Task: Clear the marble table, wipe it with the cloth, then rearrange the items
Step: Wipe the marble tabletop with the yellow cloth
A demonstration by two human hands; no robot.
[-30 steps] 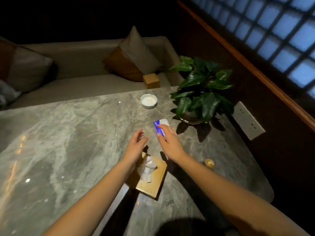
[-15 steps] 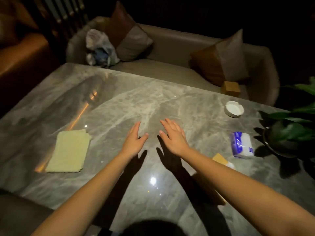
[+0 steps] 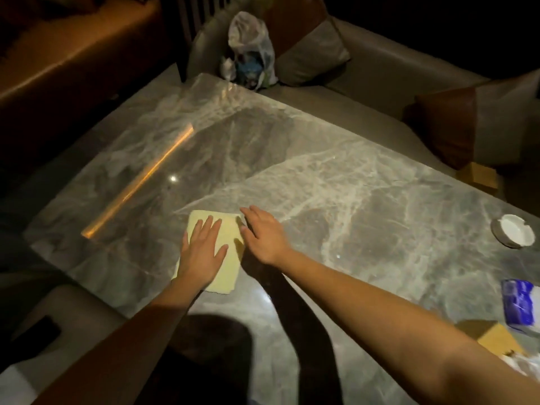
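A folded pale-yellow cloth (image 3: pixel 226 258) lies flat on the grey marble table (image 3: pixel 350 200) near its front left. My left hand (image 3: pixel 203 252) rests palm down on the cloth with fingers spread. My right hand (image 3: pixel 263 233) is at the cloth's right edge, fingers extended and touching its top right corner. At the right side of the table sit a white ashtray (image 3: pixel 512 230), a blue-and-white tissue pack (image 3: pixel 520 305) and a wooden tissue box (image 3: pixel 496 339), partly cut off by the frame.
A beige sofa (image 3: pixel 380 83) runs along the table's far side with brown-and-grey cushions (image 3: pixel 455 127), a plastic bag (image 3: pixel 251 51) and a small wooden box (image 3: pixel 479 176). A brown seat (image 3: pixel 58 62) stands at the far left.
My view swung left. My right hand let go of the tissue pack, and both hands moved left across the table onto the yellow cloth.
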